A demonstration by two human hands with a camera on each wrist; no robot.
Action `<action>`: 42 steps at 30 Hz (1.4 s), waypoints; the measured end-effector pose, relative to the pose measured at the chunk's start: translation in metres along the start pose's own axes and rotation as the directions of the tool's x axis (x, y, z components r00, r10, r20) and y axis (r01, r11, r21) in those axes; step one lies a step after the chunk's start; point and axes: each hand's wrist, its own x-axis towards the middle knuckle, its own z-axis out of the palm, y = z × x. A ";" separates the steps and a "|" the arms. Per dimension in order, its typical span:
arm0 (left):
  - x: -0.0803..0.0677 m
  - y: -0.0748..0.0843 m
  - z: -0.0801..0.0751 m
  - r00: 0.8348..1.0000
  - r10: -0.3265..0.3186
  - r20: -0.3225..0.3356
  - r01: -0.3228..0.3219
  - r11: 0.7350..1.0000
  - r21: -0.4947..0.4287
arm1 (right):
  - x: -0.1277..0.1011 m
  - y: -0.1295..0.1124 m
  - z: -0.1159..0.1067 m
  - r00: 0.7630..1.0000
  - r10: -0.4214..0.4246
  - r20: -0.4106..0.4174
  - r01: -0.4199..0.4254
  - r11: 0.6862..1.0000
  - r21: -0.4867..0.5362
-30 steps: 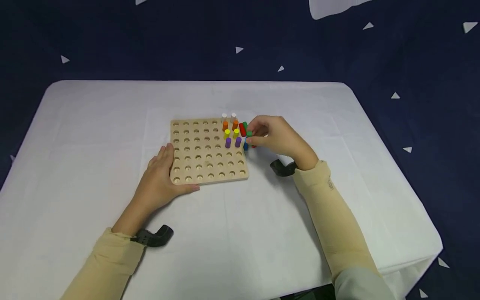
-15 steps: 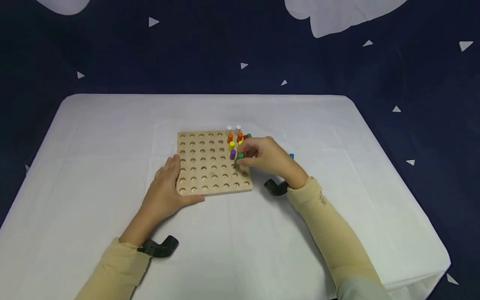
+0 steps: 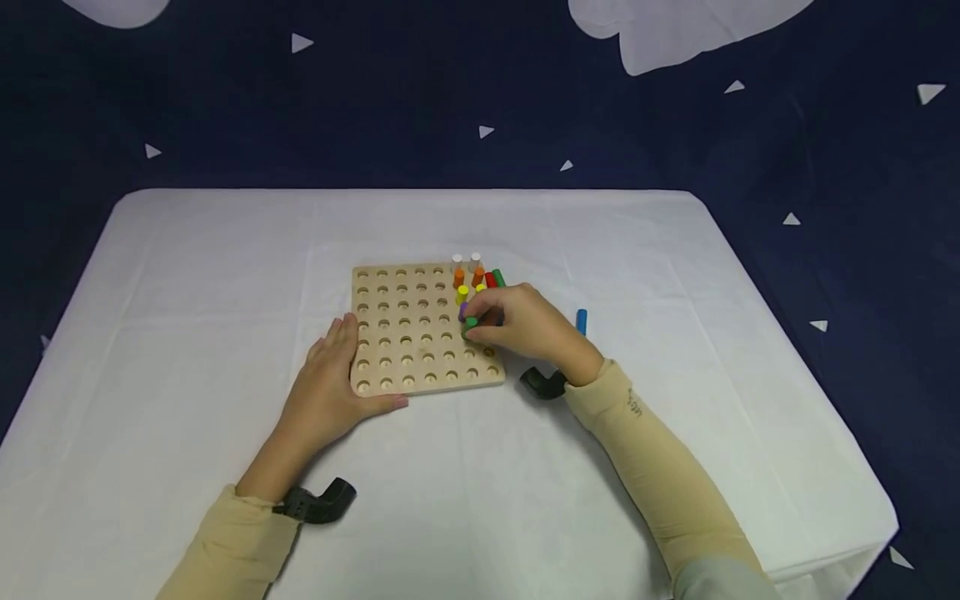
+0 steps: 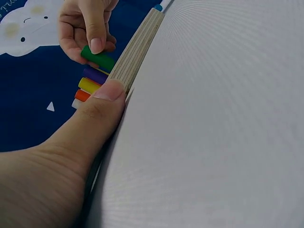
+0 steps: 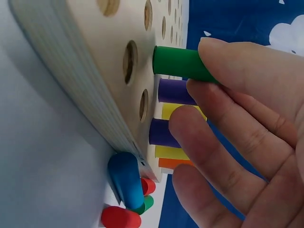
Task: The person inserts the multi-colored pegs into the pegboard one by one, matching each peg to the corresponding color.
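Your right hand (image 3: 525,327) has its grip narrow on the green peg (image 5: 183,63), thumb and fingertip pinched round the peg's upper half. In the right-wrist view the peg's free end sits right at the face of the pegboard (image 3: 423,327), at the mouth of a hole; whether it is already seated you cannot tell. The peg's long axis runs square to the board face, so it points straight down into the board with the top end inside your grip. Seen from the head camera, the peg (image 3: 470,323) lies at about 9 o'clock from your right knuckles, just inside the board's right edge.

Directly at 12 o'clock from the green peg stand the purple pegs (image 5: 175,91), then the yellow pegs (image 3: 462,292), the orange pegs (image 3: 459,276) and the white pegs (image 3: 457,260), all upright and parallel to it, two abreast.

Your left hand (image 3: 330,387) is spread flat, thumb pressing the board's near left corner, at roughly 8 o'clock from the peg and well apart from it; the right hand is plainly the nearer one.

Off the board on the worktop (image 3: 187,275), a blue peg (image 3: 581,322) lies on its side at 3 o'clock from your right hand, its long axis running 12 to 6, and a red peg (image 3: 490,279) and another green one lie beside the board's far right corner
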 end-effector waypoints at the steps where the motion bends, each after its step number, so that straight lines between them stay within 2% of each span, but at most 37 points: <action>1: 0.000 0.000 0.000 1.000 0.000 -0.001 0.000 1.000 -0.002 | 0.000 0.000 0.000 1.000 -0.006 0.001 0.006 1.000 0.002; 9: 0.000 0.000 0.000 1.000 0.005 -0.001 -0.005 1.000 0.004 | 0.001 0.000 0.002 1.000 -0.015 0.002 0.015 1.000 0.010; 25: 0.001 -0.002 0.003 1.000 0.000 0.000 0.000 1.000 0.007 | 0.003 0.004 0.008 1.000 -0.015 0.019 0.016 0.998 -0.054; 29: 0.001 -0.002 0.003 1.000 -0.001 0.000 0.001 1.000 0.005 | 0.001 0.003 -0.001 1.000 -0.027 0.016 0.027 0.999 -0.039; 31: 0.001 -0.002 0.002 1.000 0.001 -0.003 -0.001 1.000 0.004 | 0.000 0.003 -0.011 0.999 -0.027 -0.021 0.027 1.000 -0.014; 34: 0.000 -0.002 0.002 1.000 0.007 -0.009 -0.007 1.000 0.005 | -0.003 0.007 -0.028 0.992 0.008 -0.124 -0.004 1.000 0.030; 37: 0.000 -0.003 0.001 1.000 0.011 -0.006 -0.011 1.000 0.002 | -0.003 0.018 -0.042 0.974 0.082 -0.212 -0.073 0.996 0.050; 39: -0.001 -0.004 0.001 1.000 0.010 -0.003 -0.010 1.000 0.000 | 0.001 0.029 -0.046 0.967 0.135 -0.217 -0.128 0.991 0.047; 42: -0.002 -0.005 -0.001 1.000 0.004 -0.002 -0.004 1.000 0.002 | 0.012 0.045 -0.044 0.970 0.188 -0.153 -0.187 0.982 0.022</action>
